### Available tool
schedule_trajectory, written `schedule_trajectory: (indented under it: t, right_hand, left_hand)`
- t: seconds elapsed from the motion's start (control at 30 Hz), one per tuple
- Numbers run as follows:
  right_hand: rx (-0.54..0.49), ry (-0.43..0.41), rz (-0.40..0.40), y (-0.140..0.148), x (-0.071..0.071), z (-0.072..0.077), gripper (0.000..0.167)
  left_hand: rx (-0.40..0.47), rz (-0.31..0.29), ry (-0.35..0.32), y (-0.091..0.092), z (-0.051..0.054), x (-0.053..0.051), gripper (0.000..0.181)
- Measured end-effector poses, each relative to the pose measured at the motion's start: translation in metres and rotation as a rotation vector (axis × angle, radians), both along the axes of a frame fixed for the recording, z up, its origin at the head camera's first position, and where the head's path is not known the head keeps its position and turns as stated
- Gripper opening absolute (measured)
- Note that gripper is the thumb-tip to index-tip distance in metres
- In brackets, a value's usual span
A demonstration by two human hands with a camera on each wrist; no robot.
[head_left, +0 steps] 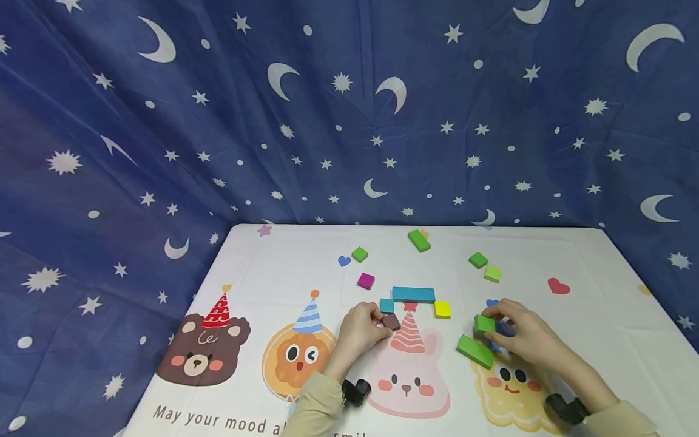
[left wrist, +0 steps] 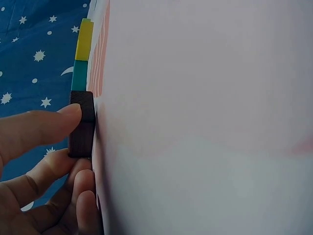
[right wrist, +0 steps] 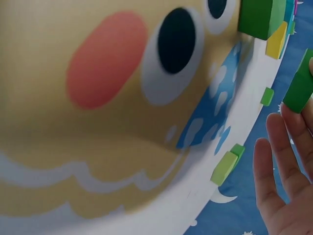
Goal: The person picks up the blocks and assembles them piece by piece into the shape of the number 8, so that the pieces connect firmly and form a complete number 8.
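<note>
Between thumb and fingers, my left hand [head_left: 360, 331] pinches a dark brown block [head_left: 391, 322], just below a small teal block [head_left: 386, 305]. In the left wrist view the thumb of the left hand [left wrist: 39, 171] presses the brown block [left wrist: 82, 125]. My right hand [head_left: 526, 334] holds a green block [head_left: 484, 325] by its sides, above and right of a long green block [head_left: 475, 351]. The right wrist view has the held green block [right wrist: 299, 85] at the fingertips of the right hand [right wrist: 288, 181]. A long teal block [head_left: 413, 295] and a yellow block [head_left: 442, 310] adjoin near the middle.
Farther back lie a magenta block [head_left: 366, 281], a small green block [head_left: 360, 254], a longer green block [head_left: 419, 241], another green block [head_left: 478, 260] and a lime block [head_left: 493, 274]. The white cloth [head_left: 611, 291] has printed animals; a blue starry curtain [head_left: 327, 121] stands behind.
</note>
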State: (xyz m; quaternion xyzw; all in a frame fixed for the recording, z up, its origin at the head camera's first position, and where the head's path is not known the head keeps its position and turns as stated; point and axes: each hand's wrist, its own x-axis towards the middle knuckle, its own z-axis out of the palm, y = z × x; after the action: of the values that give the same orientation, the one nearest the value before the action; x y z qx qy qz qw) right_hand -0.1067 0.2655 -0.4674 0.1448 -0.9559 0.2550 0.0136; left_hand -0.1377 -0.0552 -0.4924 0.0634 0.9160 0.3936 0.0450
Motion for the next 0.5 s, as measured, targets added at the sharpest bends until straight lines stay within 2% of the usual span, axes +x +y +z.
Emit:
schedule_trajectory:
  t: [0.2,0.4,0.5]
  right_hand:
    - [-0.021,0.002,-0.019,-0.008,0.001,0.002,0.033]
    - [-0.050,-0.094,-0.097,-0.019,0.003,0.003,0.034]
    - [-0.049,-0.115,-0.123,-0.023,0.004,0.003,0.034]
  left_hand:
    - [0.000,0.003,-0.006,0.000,0.001,0.000,0.023]
    - [0.000,0.007,-0.005,0.000,0.001,-0.001,0.023]
    - [-0.002,0.006,0.000,0.001,0.001,-0.001,0.023]
